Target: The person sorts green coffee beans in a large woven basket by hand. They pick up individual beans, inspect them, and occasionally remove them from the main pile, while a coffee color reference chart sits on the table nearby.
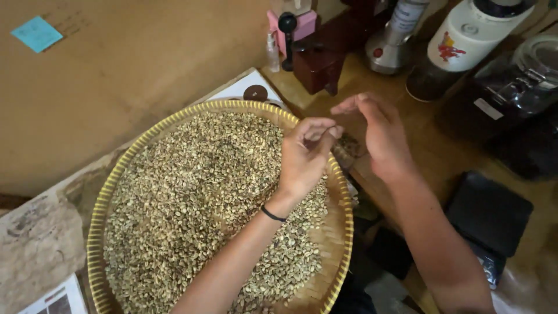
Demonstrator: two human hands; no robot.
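Wide woven tray on the surface, heaped with pale green beans, light, loose, rolling; best pinched singly. Left hand over the tray's far rim, fingertips pinched, contents too small to tell. Right hand open, empty, beside it.

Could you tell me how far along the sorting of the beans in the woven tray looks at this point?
Little looks finished: the round woven tray is nearly full of pale green beans, with only a bare patch at its lower right. In hand: the left hand is curled above the tray's right rim, fingertips pinched, while the right hand hovers open beside it over the wooden counter. Left: nearly all the beans.
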